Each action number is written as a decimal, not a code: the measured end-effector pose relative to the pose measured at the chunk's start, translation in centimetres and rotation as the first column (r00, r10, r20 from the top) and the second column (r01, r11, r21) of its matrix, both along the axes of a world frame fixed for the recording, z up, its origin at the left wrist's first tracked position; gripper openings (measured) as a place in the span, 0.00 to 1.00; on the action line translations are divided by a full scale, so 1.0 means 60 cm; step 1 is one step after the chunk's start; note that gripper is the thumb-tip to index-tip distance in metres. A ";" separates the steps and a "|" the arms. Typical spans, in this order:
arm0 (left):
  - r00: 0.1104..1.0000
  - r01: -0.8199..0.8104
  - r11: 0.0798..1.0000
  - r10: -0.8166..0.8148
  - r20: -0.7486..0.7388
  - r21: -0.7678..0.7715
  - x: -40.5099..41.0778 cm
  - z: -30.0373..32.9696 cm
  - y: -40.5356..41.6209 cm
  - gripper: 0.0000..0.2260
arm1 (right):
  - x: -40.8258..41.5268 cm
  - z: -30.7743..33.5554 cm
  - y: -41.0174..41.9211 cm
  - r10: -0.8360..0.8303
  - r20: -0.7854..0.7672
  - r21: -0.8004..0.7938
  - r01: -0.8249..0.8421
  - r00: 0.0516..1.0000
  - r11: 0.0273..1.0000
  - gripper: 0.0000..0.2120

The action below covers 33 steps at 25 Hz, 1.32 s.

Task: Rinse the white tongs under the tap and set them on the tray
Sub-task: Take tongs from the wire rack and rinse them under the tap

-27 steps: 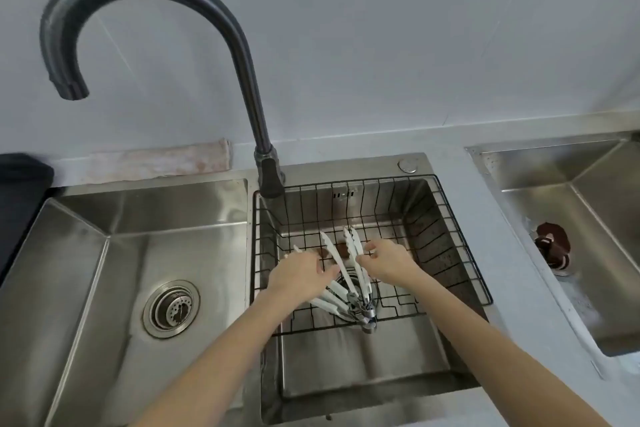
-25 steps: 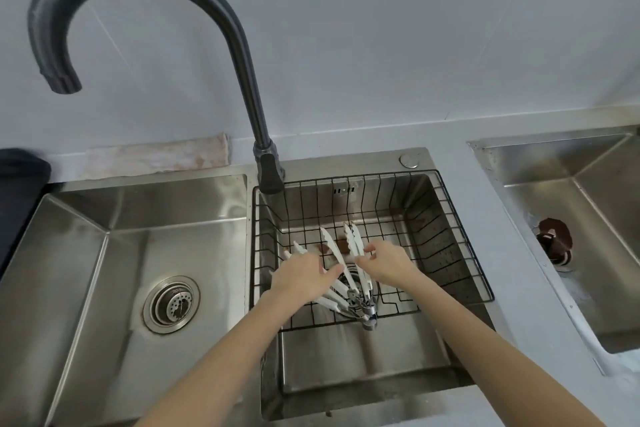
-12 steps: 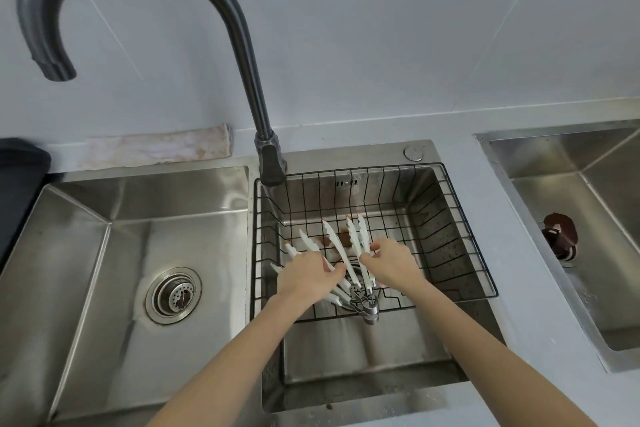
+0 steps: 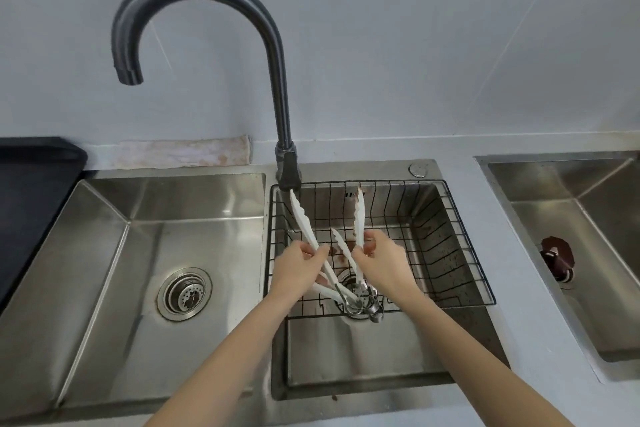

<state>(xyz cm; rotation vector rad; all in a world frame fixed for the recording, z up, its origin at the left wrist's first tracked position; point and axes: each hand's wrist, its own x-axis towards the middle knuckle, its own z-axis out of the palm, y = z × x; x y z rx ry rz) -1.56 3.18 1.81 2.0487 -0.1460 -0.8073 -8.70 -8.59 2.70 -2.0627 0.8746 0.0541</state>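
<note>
Seen from the head camera only, 1 view. Above the wire basket (image 4: 460, 246) in the middle sink (image 4: 363, 354), several white tongs (image 4: 358, 215) bunched together, fanned out upward, metal hinge ends low near the drain. Left hand (image 4: 298, 265) pinched closed around 1 long white arm, thumb and fingers on its middle part. Right hand (image 4: 382, 258) closed in the same way on another arm, fingertips just below the brownish stained tip. Cannot tell exactly how many pairs, maybe 2 or 3, because of overlap at the hinges. Tap (image 4: 194, 3) curved over the left sink (image 4: 145, 270), spout well apart from the tongs, no water visible. Dark tray (image 4: 31, 191) at far left, beside the left sink. Probably light and quite stiff, plastic arms with a springy metal hinge, so likely to open by itself when released. Probably slippery once wet; scalloped tips greasy perhaps. Better to hold near the hinge or mid-arm, both arms squeezed together, stained tips kept free for the water. Rinsing not yet begun, by judgement.
</note>
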 end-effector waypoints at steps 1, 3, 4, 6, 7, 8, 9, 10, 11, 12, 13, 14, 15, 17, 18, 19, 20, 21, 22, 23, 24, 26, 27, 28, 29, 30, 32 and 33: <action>1.000 -0.024 1.000 0.024 0.001 -0.020 0.002 0.005 0.013 0.09 | 0.001 0.006 0.012 0.007 0.023 0.010 -0.007 1.000 1.000 0.21; 0.997 -0.076 0.996 0.075 -0.013 -0.052 0.007 0.011 0.042 0.09 | 0.007 0.017 0.039 0.024 0.061 0.014 -0.025 0.998 1.000 0.21; 0.994 -0.106 0.992 0.105 -0.023 -0.065 0.011 0.011 0.058 0.09 | 0.012 0.021 0.054 0.035 0.077 0.010 -0.036 0.996 0.999 0.22; 0.988 -0.151 0.986 0.149 -0.035 -0.074 0.019 0.009 0.087 0.09 | 0.022 0.027 0.082 0.065 0.106 -0.003 -0.066 0.992 0.998 0.23; 0.985 -0.171 0.982 0.167 -0.048 -0.080 0.024 0.008 0.104 0.09 | 0.030 0.029 0.098 0.080 0.120 0.001 -0.080 0.990 0.997 0.24; 0.980 -0.190 0.977 0.185 -0.068 -0.092 0.031 0.008 0.122 0.08 | 0.038 0.032 0.116 0.093 0.133 0.013 -0.095 0.987 0.995 0.24; 0.976 -0.208 0.973 0.200 -0.088 -0.102 0.037 0.008 0.141 0.08 | 0.046 0.033 0.134 0.109 0.145 0.021 -0.113 0.983 0.993 0.25; 0.971 -0.225 0.969 0.214 -0.104 -0.107 0.045 0.007 0.161 0.07 | 0.054 0.034 0.153 0.130 0.152 0.022 -0.135 0.980 0.991 0.26; 0.967 -0.240 0.964 0.228 -0.116 -0.112 0.053 0.007 0.180 0.07 | 0.063 0.035 0.171 0.152 0.157 0.022 -0.157 0.976 0.987 0.27; 0.962 -0.254 0.960 0.240 -0.127 -0.115 0.061 0.005 0.199 0.07 | 0.071 0.036 0.189 0.169 0.156 0.022 -0.174 0.973 0.985 0.27; 0.959 -0.266 0.956 0.249 -0.137 -0.122 0.070 0.005 0.217 0.07 | 0.081 0.037 0.207 0.180 0.154 0.021 -0.185 0.972 0.982 0.27; 0.957 -0.272 0.954 0.254 -0.143 -0.127 0.079 0.004 0.233 0.07 | 0.090 0.037 0.221 0.187 0.151 0.019 -0.192 0.971 0.981 0.26; 0.955 -0.277 0.951 0.256 -0.150 -0.134 0.088 0.005 0.247 0.07 | 0.098 0.037 0.234 0.194 0.148 0.014 -0.198 0.970 0.980 0.26; 0.953 -0.282 0.948 0.258 -0.157 -0.151 0.108 0.007 0.278 0.08 | 0.119 0.036 0.263 0.203 0.131 0.003 -0.205 0.970 0.979 0.25; 0.953 -0.282 0.947 0.258 -0.158 -0.156 0.120 0.008 0.291 0.07 | 0.128 0.035 0.276 0.200 0.125 -0.001 -0.201 0.972 0.979 0.25; 0.953 -0.281 0.946 0.256 -0.163 -0.158 0.134 0.009 0.304 0.07 | 0.138 0.034 0.288 0.195 0.121 -0.004 -0.196 0.973 0.981 0.25; 0.952 -0.282 0.947 0.255 -0.169 -0.155 0.147 0.008 0.315 0.07 | 0.147 0.033 0.299 0.189 0.114 -0.004 -0.190 0.975 0.982 0.25; 0.952 -0.280 0.949 0.254 -0.172 -0.149 0.160 0.008 0.323 0.06 | 0.156 0.031 0.308 0.178 0.107 -0.006 -0.179 0.978 0.984 0.24; 0.953 -0.275 0.951 0.251 -0.168 -0.140 0.171 0.007 0.328 0.06 | 0.164 0.029 0.315 0.169 0.098 -0.009 -0.169 0.981 0.986 0.23; 0.954 -0.274 0.953 0.252 -0.161 -0.129 0.181 0.005 0.333 0.07 | 0.170 0.026 0.320 0.168 0.088 -0.018 -0.167 0.982 0.986 0.21; 0.956 -0.269 0.956 0.249 -0.156 -0.119 0.191 0.004 0.338 0.08 | 0.177 0.023 0.328 0.170 0.074 -0.031 -0.168 0.983 0.985 0.20; 0.959 -0.257 0.959 0.237 -0.154 -0.119 0.210 0.005 0.347 0.08 | 0.192 0.019 0.342 0.158 0.062 -0.030 -0.156 0.986 0.987 0.19; 0.960 -0.250 0.960 0.230 -0.157 -0.123 0.218 0.005 0.351 0.08 | 0.200 0.017 0.347 0.137 0.068 -0.006 -0.137 0.988 0.991 0.19; 0.961 -0.246 0.962 0.225 -0.160 -0.121 0.224 0.004 0.356 0.08 | 0.204 0.018 0.349 0.111 0.074 0.015 -0.112 0.991 0.994 0.20; 0.961 -0.244 0.963 0.224 -0.160 -0.118 0.228 0.004 0.359 0.08 | 0.209 0.021 0.347 0.080 0.082 0.024 -0.082 0.993 0.996 0.21; 0.961 -0.244 0.962 0.224 -0.160 -0.121 0.231 0.006 0.361 0.09 | 0.212 0.027 0.340 0.040 0.095 0.024 -0.043 0.995 0.999 0.22; 0.959 -0.252 0.959 0.228 -0.168 -0.132 0.237 0.008 0.364 0.10 | 0.221 0.038 0.313 -0.077 0.134 -0.008 0.079 0.988 0.997 0.23; 0.955 -0.262 0.955 0.236 -0.181 -0.136 0.240 0.007 0.364 0.10 | 0.223 0.043 0.293 -0.137 0.155 -0.052 0.147 0.978 0.988 0.24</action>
